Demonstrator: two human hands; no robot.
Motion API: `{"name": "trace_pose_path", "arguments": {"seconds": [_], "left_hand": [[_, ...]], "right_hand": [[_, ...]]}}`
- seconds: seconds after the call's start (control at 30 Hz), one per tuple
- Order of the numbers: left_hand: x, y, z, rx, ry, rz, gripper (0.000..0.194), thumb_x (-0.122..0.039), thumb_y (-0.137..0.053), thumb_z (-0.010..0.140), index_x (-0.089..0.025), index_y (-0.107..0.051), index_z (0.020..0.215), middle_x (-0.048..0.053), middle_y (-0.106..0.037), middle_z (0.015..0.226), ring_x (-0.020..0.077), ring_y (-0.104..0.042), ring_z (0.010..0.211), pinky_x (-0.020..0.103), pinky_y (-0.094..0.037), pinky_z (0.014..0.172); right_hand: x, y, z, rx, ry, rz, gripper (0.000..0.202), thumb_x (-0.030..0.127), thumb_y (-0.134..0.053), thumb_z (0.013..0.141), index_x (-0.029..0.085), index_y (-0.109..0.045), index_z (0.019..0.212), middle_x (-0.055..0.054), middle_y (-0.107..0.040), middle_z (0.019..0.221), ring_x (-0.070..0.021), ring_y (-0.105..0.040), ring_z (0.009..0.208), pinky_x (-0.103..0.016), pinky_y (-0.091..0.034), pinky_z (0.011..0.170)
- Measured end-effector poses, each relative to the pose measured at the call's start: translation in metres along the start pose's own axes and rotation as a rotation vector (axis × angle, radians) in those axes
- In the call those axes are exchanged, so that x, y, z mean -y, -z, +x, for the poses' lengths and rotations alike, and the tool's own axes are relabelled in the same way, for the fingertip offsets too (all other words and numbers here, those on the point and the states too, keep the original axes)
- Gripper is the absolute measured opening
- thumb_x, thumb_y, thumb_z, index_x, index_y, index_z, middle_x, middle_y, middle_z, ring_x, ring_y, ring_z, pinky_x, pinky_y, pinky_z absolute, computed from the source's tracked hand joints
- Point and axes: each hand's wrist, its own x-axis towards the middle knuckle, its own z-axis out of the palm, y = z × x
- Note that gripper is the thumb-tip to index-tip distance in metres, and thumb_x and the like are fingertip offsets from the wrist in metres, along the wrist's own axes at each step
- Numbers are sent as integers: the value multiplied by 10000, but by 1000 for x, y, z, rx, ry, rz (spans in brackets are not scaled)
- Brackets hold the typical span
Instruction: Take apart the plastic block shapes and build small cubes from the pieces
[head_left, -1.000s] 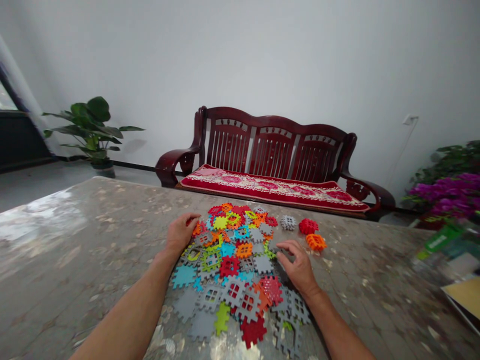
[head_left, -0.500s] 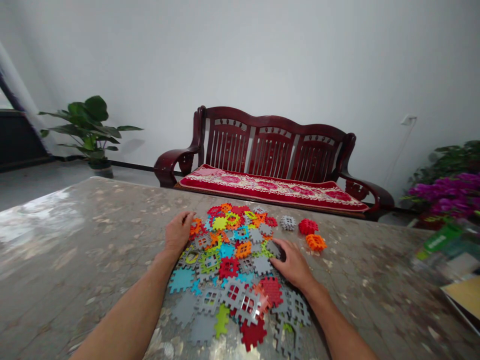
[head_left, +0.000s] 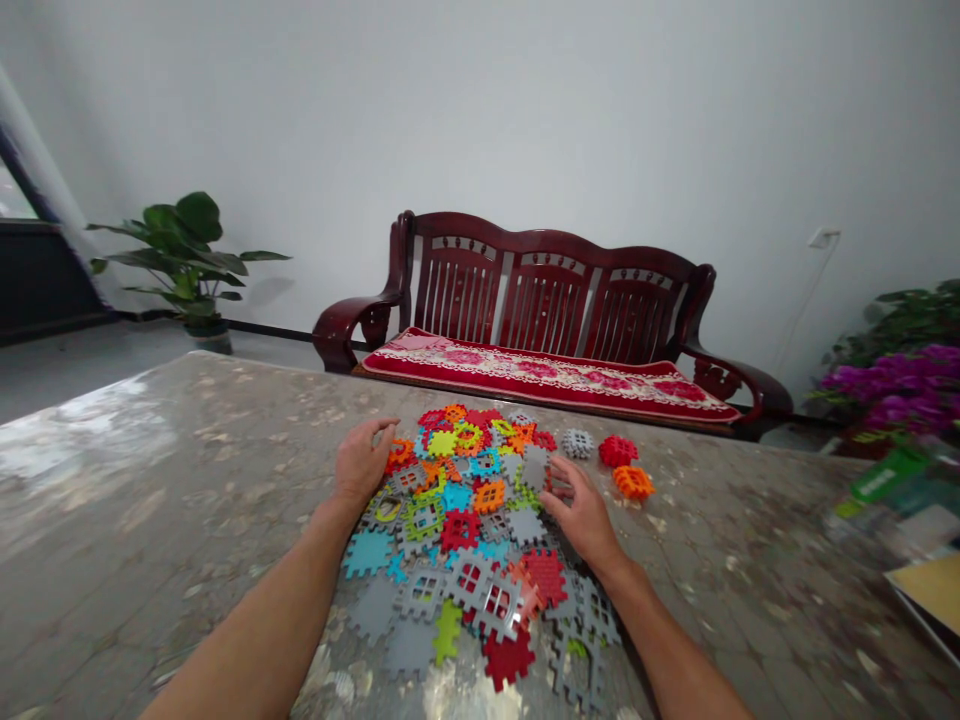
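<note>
A heap of coloured plastic interlocking tiles (head_left: 458, 530) with toothed edges lies on the table between my forearms. My left hand (head_left: 365, 460) rests at the heap's far left, beside an orange tile piece (head_left: 400, 453); its fingers are loosely bent and hold nothing visible. At the right side, my right hand (head_left: 579, 505) has its fingers apart. Its fingertips are at the right edge of a grey square tile (head_left: 535, 468), which lies over other tiles; whether they touch it is hard to tell. The thumb is lower, near a green tile.
Three assembled blocks, grey (head_left: 577, 444), red (head_left: 618, 451) and orange (head_left: 634, 482), stand right of the heap. A patterned cover lies on the table (head_left: 225, 480). Beyond is a wooden bench (head_left: 544, 300). Purple flowers (head_left: 900, 390) and a green-topped container (head_left: 889, 475) are at the right.
The grey tile at my right hand has shifted up and left, and the right fingers have spread. My left hand stays near the same place. The view has shifted slightly.
</note>
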Motion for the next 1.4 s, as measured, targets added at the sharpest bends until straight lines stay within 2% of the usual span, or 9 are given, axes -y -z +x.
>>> {"name": "trace_pose_path", "arguments": {"seconds": [0.1, 0.23, 0.43, 0.5, 0.63, 0.83, 1.0, 1.17, 1.4], "left_hand": [[-11, 3, 0, 17, -118, -46, 400, -444, -425, 878, -196, -709, 1011, 85, -720, 1109, 249, -606, 1100, 379, -417, 1039], [-43, 6, -1, 132, -185, -204, 394, -480, -474, 854, -185, -707, 973, 81, -720, 1048, 237, -625, 1014, 356, -471, 948], [-113, 27, -23, 699, -373, -256, 331, -495, -659, 769, -237, -728, 966, 45, -721, 1073, 247, -632, 1019, 379, -470, 961], [-128, 32, -36, 833, -544, -219, 460, -551, -740, 684, -267, -714, 1045, 39, -701, 1119, 264, -614, 1066, 401, -458, 985], [-134, 24, -71, 1039, -739, -114, 986, -673, -801, 514, -302, -519, 1383, 107, -550, 1393, 340, -498, 1280, 469, -396, 1071], [-119, -2, -114, 1021, -682, 124, 1291, -782, -757, 417, -252, -337, 1516, 229, -261, 1587, 504, -200, 1439, 696, -209, 1110], [-116, -7, -129, 881, -659, 106, 1163, -765, -725, 510, -243, -381, 1491, 233, -342, 1550, 463, -297, 1416, 677, -202, 1125], [-116, -11, -136, 788, -673, 72, 1057, -746, -671, 611, -229, -384, 1487, 220, -410, 1514, 418, -363, 1391, 649, -169, 1150], [-117, -12, -134, 721, -719, 84, 1053, -753, -652, 645, -205, -359, 1496, 205, -460, 1480, 381, -393, 1378, 587, -168, 1170]], "right_hand": [[2, 5, -3, -41, 37, 3, 429, 357, -634, 783, 227, -650, 1191, -112, -582, 1316, -251, -619, 1063, -373, -563, 789], [9, 22, -1, -59, 7, -135, 353, 398, -649, 771, 210, -704, 1064, -98, -674, 1082, -221, -633, 845, -364, -537, 731], [23, 44, -3, 229, -77, -225, 336, 404, -758, 655, 230, -739, 942, -16, -713, 802, -182, -632, 682, -274, -464, 598], [25, 45, -8, 263, -57, -251, 366, 408, -799, 599, 259, -743, 927, 2, -718, 782, -176, -630, 655, -253, -429, 553], [25, 38, -21, 283, -6, -351, 377, 441, -834, 533, 295, -746, 870, 16, -722, 765, -192, -639, 658, -253, -394, 545], [31, 22, -31, 315, -4, -425, 282, 452, -762, 656, 289, -732, 885, -6, -741, 823, -213, -659, 712, -267, -390, 588], [34, 13, -30, 283, -28, -376, 203, 449, -676, 760, 262, -722, 825, -15, -726, 793, -203, -647, 723, -264, -391, 613], [38, 8, -22, 372, -113, -352, 306, 464, -545, 856, 238, -669, 691, -9, -670, 683, -183, -592, 650, -271, -371, 596], [41, 4, -17, 363, -222, -334, 300, 482, -504, 861, 223, -590, 735, -7, -654, 745, -180, -591, 728, -272, -393, 644]]}}
